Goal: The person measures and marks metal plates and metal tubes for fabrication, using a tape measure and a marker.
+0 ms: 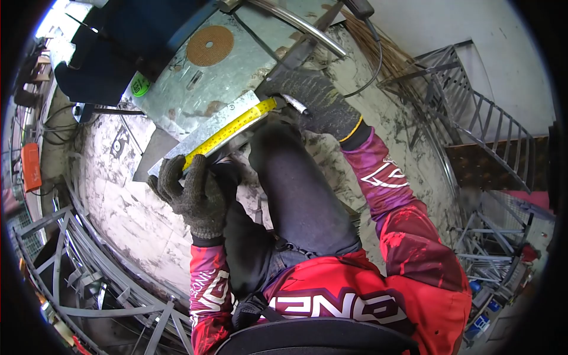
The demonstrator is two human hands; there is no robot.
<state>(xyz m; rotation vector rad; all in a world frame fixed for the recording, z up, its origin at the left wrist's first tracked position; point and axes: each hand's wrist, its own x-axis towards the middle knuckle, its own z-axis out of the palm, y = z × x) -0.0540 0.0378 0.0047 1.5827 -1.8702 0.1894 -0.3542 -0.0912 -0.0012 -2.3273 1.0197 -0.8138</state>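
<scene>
My left hand (192, 192), in a dark grey knit glove, has its fingers curled round the lower end of a yellow tape measure (231, 130). The tape's blade is drawn out along a flat grey metal strip (204, 131). Any case under the left fingers is hidden. My right hand (322, 106), in a black glove, is at the tape's upper end and grips a white marker pen (296, 105) with a dark tip. Both hands are in front of my knees, at the near edge of a worn metal work surface (177, 100).
A brown cutting disc (210, 45) and a green round label (139, 84) lie on the surface. A curved metal tube (302, 26) and a black cable (377, 53) are beyond my right hand. Metal frames (65, 266) stand at left, a slatted metal frame (479, 112) at right.
</scene>
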